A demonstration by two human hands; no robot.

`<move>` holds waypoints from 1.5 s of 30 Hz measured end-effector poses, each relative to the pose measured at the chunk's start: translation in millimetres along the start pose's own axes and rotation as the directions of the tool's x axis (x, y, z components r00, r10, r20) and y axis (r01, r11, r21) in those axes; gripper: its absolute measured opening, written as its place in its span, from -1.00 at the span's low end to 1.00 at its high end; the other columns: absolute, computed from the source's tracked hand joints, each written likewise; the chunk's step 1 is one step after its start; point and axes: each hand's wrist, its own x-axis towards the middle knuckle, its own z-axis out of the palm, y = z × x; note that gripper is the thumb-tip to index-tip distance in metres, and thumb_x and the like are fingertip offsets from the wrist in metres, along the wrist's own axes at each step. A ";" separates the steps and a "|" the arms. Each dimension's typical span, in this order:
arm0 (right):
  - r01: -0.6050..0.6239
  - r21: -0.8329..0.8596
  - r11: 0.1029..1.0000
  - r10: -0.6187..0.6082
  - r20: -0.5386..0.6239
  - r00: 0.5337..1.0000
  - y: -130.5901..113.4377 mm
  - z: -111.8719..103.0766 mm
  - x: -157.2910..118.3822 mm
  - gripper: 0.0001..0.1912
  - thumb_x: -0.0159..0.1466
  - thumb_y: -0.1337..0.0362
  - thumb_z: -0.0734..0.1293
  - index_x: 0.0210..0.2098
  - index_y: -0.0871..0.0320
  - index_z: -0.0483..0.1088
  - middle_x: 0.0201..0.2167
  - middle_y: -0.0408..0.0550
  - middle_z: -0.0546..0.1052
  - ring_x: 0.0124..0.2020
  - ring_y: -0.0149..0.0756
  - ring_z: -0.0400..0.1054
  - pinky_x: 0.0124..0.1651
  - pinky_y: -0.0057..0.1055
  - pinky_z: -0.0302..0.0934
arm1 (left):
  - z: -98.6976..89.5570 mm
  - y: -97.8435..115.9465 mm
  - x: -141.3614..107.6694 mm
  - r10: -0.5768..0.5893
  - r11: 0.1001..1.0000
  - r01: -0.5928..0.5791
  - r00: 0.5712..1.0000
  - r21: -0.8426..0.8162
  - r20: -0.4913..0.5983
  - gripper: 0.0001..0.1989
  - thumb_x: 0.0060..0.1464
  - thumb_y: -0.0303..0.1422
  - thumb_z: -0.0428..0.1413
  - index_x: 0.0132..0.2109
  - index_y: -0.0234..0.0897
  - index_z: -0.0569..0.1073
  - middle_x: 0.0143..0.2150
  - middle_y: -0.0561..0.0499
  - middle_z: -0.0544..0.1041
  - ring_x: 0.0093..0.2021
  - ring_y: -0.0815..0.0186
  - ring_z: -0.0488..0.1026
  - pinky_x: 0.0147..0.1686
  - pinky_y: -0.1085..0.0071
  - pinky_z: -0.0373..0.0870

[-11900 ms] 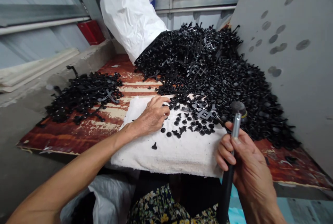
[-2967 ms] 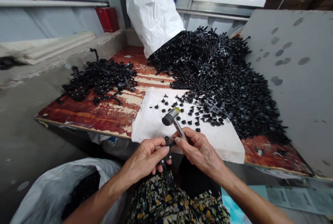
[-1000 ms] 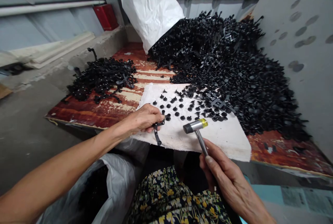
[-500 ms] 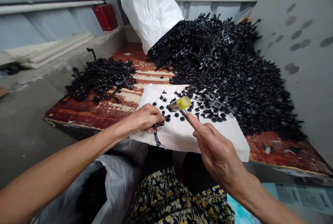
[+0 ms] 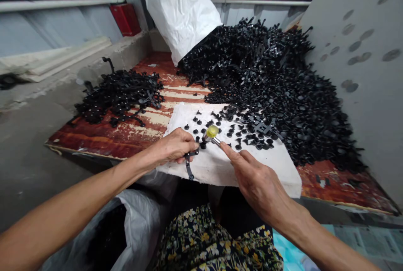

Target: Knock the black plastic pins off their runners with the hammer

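My left hand (image 5: pixel 176 147) is closed on a small black jointed plastic strip (image 5: pixel 189 169), whose lower end hangs over the front of a white cloth-covered pad (image 5: pixel 217 170). In my right hand (image 5: pixel 256 178) is a small hammer (image 5: pixel 211 133) with a yellow-capped head and a metal handle, my index finger stretched along the handle. The hammer head is right beside my left fingertips, over a black round-based peg (image 5: pixel 203 146). I cannot tell whether it touches the peg. Several similar black pegs (image 5: pixel 239 140) stand or lie about the pad.
A large heap of black plastic parts (image 5: pixel 283 82) covers the back and right of the worn red table (image 5: pixel 91 138). A smaller heap of black strips (image 5: pixel 119 94) lies at left. A white sack (image 5: pixel 182 10) stands behind; another bag (image 5: pixel 141 212) with dark contents is below left.
The hammer has moved left and slightly down, its head now closer to my left fingertips. My left hand keeps its hold on the black strip in nearly the same place.
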 end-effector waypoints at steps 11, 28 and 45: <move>-0.021 0.066 0.998 0.025 -0.069 0.997 -2.0 -1.8 0.1 -0.40 0.31 0.53 0.10 0.32 0.12 0.16 -0.40 -0.05 0.42 -0.52 -0.32 0.34 -0.46 -0.41 0.33 | 0.3 -9.5 2.8 0.044 0.999 -0.044 0.999 0.005 -0.001 -0.76 0.08 -0.41 0.07 -0.54 -0.33 0.37 -0.66 0.07 0.45 -0.82 0.54 0.15 -0.81 0.60 -0.12; -0.375 0.560 0.739 0.293 0.234 0.927 -2.2 2.5 28.3 -0.86 0.25 0.24 0.25 -0.37 0.16 0.37 -0.53 -0.20 0.37 -0.50 -0.40 0.20 -0.44 -0.46 0.13 | 22.7 -3.3 -25.0 0.421 0.820 -0.511 0.844 0.259 0.332 -0.77 0.11 -0.39 0.00 -0.50 -0.28 0.40 -0.59 0.10 0.40 -0.55 0.44 0.29 -0.49 0.53 0.15; -0.441 0.748 0.497 0.511 0.158 0.845 -10.6 8.3 29.9 -0.79 0.27 0.09 0.27 -0.29 0.12 0.33 -0.64 -0.31 0.23 -0.72 -0.51 -0.04 -0.68 -0.50 -0.10 | 36.3 -8.3 -17.8 0.106 0.682 -0.030 0.993 -0.730 0.058 -0.58 -0.29 -0.32 0.41 -0.36 -0.32 0.33 -0.50 0.06 0.52 -0.72 0.54 0.26 -0.77 0.62 0.13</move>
